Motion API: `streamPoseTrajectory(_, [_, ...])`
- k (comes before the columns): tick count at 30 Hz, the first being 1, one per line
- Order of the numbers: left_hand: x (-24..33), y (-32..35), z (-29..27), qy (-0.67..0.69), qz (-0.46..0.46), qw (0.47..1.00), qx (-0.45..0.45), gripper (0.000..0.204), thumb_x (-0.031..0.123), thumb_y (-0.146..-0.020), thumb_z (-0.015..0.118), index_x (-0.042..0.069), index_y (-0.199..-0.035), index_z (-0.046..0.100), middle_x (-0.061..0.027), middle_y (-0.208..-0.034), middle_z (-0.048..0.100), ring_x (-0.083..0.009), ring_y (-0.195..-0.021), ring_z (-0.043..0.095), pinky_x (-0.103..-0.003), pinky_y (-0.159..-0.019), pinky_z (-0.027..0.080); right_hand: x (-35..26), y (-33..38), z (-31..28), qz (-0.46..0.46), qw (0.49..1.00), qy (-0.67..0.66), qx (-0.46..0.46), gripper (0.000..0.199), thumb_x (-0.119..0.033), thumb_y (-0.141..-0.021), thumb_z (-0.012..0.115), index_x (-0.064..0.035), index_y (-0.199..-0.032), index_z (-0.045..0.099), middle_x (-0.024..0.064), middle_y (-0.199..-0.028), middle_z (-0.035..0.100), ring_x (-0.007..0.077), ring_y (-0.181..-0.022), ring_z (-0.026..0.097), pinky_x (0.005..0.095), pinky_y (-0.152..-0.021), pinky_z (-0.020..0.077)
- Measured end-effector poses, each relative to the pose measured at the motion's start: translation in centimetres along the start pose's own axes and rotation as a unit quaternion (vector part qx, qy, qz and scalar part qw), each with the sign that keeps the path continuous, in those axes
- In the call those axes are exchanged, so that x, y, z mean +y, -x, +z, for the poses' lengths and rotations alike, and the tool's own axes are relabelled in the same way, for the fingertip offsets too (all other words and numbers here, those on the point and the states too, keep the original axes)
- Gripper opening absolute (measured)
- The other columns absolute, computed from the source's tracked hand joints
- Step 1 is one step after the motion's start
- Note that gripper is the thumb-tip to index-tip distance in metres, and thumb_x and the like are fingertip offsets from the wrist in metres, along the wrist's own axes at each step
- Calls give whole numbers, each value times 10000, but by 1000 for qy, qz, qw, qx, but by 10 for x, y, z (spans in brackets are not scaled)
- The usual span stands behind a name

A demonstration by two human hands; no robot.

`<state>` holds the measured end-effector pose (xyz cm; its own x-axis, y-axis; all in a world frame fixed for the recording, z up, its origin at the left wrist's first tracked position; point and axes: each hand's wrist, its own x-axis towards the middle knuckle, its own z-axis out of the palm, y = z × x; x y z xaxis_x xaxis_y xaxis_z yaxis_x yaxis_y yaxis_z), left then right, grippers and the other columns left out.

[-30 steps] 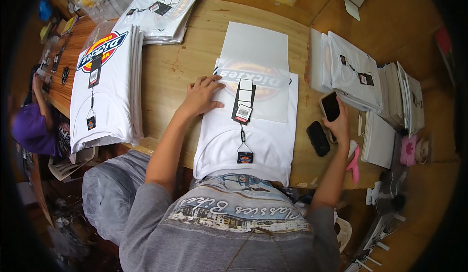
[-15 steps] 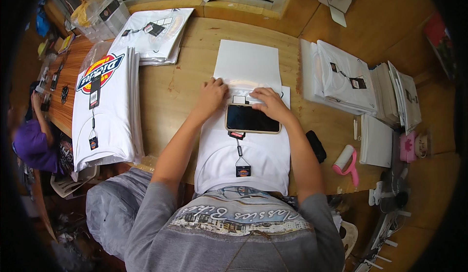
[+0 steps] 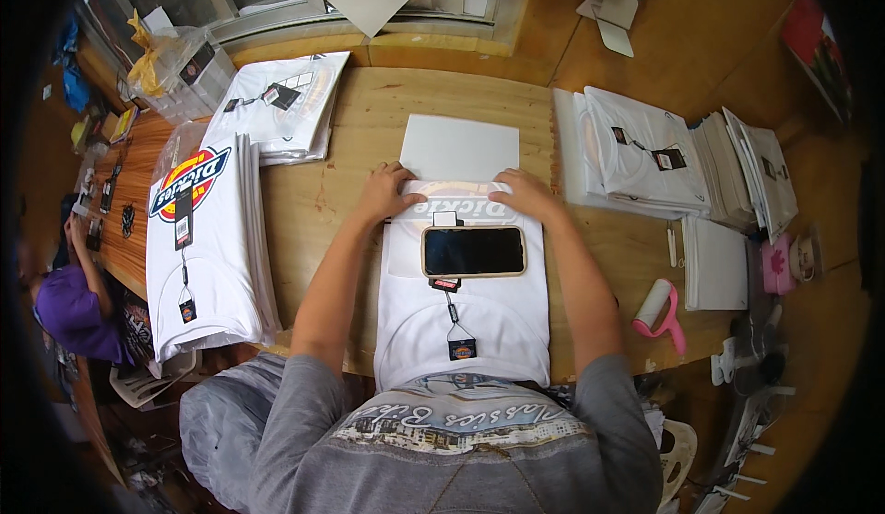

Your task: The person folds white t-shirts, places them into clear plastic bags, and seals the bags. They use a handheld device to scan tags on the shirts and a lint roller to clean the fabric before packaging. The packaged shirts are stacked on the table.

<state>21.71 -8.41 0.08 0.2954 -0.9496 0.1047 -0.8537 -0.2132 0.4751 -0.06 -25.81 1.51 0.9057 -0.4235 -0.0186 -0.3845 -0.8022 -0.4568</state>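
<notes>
A folded white T-shirt lies on the table before me, its neckline toward my body. Across its upper part rests a dark-screened phone in a light case. A black hang tag on a cord lies below the phone, and a pale print shows above it. My left hand is closed on the shirt's far left corner, thumb on top. At the far right corner, my right hand grips the shirt likewise. A plain white sheet sticks out beyond the far edge, between the hands.
Stacks of folded white shirts stand at left and far right. A pink-handled lint roller lies right of my arm, near a stack of white sheets. Another person in a purple top is at far left.
My hands have spread apart to the shirt's two far corners; the right hand has left the phone's edge. More of the pale print shows. The whole view has shifted slightly.
</notes>
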Motion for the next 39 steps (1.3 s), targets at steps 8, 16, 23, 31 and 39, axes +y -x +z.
streamPoseTrajectory(8, [-25, 22, -25, 629, -4, 739, -241, 368, 113, -622, 690, 46, -934, 507, -65, -1021, 519, -164, -1018, 453, -298, -867, 343, 67, 47, -17, -13, 645, -734, -212, 672, -360, -624, 717, 2, -1125, 454, 87, -1082, 521, 187, -1001, 484, 305, -878, 364])
streamPoseTrajectory(16, [1, 103, -7, 643, -163, 703, -258, 602, 97, -697, 659, 3, -1203, 346, -53, -1022, 525, -97, -810, 522, -223, -680, 447, 6, 99, 2, 185, 631, -736, -164, 448, -256, -815, 543, 3, -1160, 419, 91, -1116, 500, 176, -1011, 488, 328, -849, 413])
streamPoseTrajectory(23, [23, 145, -11, 466, -302, 820, -140, 363, 114, -722, 640, -18, -1032, 505, -54, -827, 589, -97, -695, 542, -212, -595, 446, -20, 157, 30, 332, 820, -466, 2, 469, -267, -801, 554, 49, -1120, 417, 112, -960, 583, 164, -813, 573, 308, -725, 457])
streamPoseTrajectory(31, [37, 174, 0, 274, -277, 915, 103, 156, 104, -706, 642, -28, -775, 598, -64, -621, 587, -95, -527, 529, -229, -481, 426, 7, 215, 4, 241, 936, -132, 218, 191, -107, -751, 582, -1, -910, 594, 83, -671, 598, 112, -569, 545, 253, -537, 444])
streamPoseTrajectory(39, [43, 149, -3, 255, -311, 914, 46, 169, 98, -684, 665, -37, -759, 597, -58, -601, 584, -82, -465, 492, -217, -428, 384, -39, 162, 45, 286, 908, -209, 225, 275, -78, -659, 667, 1, -910, 587, 90, -665, 588, 131, -567, 545, 258, -516, 435])
